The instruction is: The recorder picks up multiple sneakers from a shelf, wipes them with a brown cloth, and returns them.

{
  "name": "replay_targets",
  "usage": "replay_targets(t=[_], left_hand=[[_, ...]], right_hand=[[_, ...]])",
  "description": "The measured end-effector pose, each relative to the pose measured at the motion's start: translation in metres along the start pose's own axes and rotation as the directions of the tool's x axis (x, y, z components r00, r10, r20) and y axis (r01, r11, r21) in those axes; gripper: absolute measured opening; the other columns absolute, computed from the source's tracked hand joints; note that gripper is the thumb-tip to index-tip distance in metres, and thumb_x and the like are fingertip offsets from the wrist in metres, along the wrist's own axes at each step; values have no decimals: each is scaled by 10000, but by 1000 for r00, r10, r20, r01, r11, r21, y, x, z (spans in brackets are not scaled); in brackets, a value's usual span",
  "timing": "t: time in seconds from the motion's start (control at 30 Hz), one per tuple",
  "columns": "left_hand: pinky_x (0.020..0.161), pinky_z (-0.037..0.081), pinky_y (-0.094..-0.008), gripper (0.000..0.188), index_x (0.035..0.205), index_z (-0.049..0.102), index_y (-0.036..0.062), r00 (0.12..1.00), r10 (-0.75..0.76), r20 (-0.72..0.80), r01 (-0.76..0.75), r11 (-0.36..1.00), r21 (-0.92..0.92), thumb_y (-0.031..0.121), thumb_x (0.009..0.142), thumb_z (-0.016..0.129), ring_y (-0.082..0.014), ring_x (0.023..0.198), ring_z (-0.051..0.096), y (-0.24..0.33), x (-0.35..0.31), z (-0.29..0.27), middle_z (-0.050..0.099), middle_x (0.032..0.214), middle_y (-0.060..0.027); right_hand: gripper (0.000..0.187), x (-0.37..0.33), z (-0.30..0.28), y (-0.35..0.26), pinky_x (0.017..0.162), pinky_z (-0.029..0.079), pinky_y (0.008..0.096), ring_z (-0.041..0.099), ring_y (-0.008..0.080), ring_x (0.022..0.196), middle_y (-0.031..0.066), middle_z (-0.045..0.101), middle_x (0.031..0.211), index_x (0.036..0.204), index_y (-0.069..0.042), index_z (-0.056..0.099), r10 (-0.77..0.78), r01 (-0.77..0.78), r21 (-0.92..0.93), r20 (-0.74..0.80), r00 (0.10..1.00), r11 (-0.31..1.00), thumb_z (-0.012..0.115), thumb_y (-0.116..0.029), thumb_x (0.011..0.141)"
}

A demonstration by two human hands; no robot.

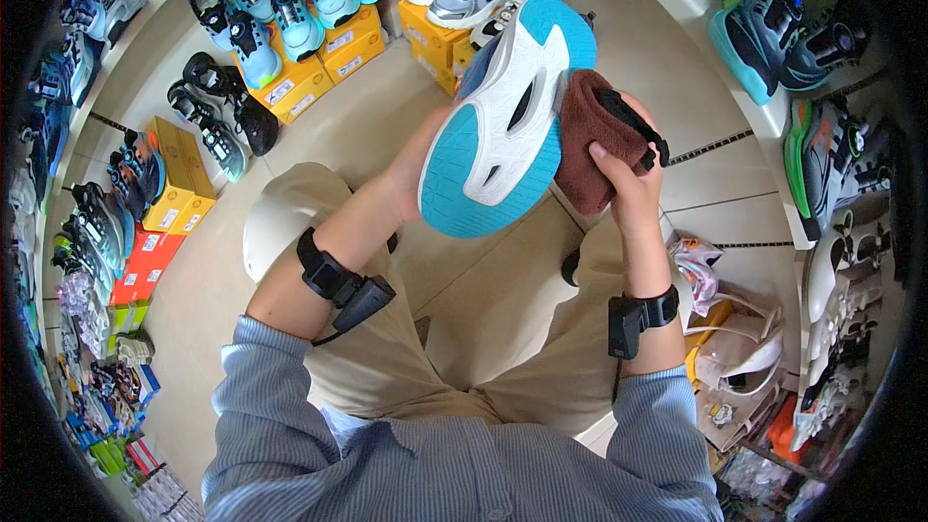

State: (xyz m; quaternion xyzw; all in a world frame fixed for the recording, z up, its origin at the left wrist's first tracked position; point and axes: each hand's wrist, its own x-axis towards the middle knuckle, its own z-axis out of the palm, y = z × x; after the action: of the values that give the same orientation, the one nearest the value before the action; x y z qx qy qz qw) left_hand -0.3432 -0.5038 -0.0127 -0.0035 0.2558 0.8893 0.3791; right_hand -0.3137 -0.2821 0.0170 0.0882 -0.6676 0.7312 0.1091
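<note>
In front of me a sneaker [498, 126] is raised with its sole toward me. The sole is white in the middle, with turquoise tread at both ends. My left hand [418, 166] is closed round the shoe's left side, its fingers mostly hidden behind it. A folded brown fleece cloth [588, 150] with black edging or strap is gripped in my right hand [633, 188], thumb on top. The cloth lies against the sole's right edge; whether it presses on the shoe, I cannot tell.
Sneakers stand on yellow boxes [353, 43] on the tiled floor ahead, with a black pair [227, 101] beside them. More boxes [184, 179] and shoes line the left. Shelves of shoes [764, 34] curve along the right, above a pale handbag [739, 353].
</note>
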Motion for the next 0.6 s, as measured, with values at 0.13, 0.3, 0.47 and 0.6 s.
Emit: replay_targets(t=[0.13, 0.3, 0.47, 0.6], left_hand=[[763, 493, -317, 368, 1098, 530, 71, 1000, -20, -8, 21, 999, 32, 351, 871, 455, -170, 847, 594, -1, 2, -1, 603, 990, -76], [862, 443, -338, 455, 1177, 485, 91, 986, -142, -86, 150, 984, 98, 419, 866, 434, -180, 959, 564, -7, 6, -9, 565, 1101, -72], [879, 426, -369, 537, 1216, 453, 98, 972, -84, -218, 137, 960, 243, 493, 852, 426, -210, 988, 545, -11, 8, -7, 538, 1135, -98], [871, 434, -356, 553, 1230, 434, 102, 963, -73, -260, 140, 958, 250, 501, 847, 441, -195, 994, 542, -15, 10, -4, 533, 1140, -85]], right_hand=[[542, -4, 6, -1, 886, 390, 350, 527, 229, 1009, 112, 538, 1089, 1127, -30, 496, -240, 258, -368, 96, 966, 893, 664, -19, 612], [623, -16, 24, -10, 792, 411, 374, 544, 256, 947, 73, 551, 1018, 1074, -127, 572, -350, 651, -626, 549, 759, 429, 664, -137, 458], [586, -14, 19, -4, 714, 436, 360, 548, 269, 804, 75, 558, 894, 1058, -134, 579, -261, 459, -719, 377, 889, 523, 651, -103, 478], [576, -10, 16, -5, 680, 437, 362, 542, 268, 750, 70, 540, 821, 1062, -138, 569, -272, 487, -751, 404, 873, 446, 644, -89, 493]])
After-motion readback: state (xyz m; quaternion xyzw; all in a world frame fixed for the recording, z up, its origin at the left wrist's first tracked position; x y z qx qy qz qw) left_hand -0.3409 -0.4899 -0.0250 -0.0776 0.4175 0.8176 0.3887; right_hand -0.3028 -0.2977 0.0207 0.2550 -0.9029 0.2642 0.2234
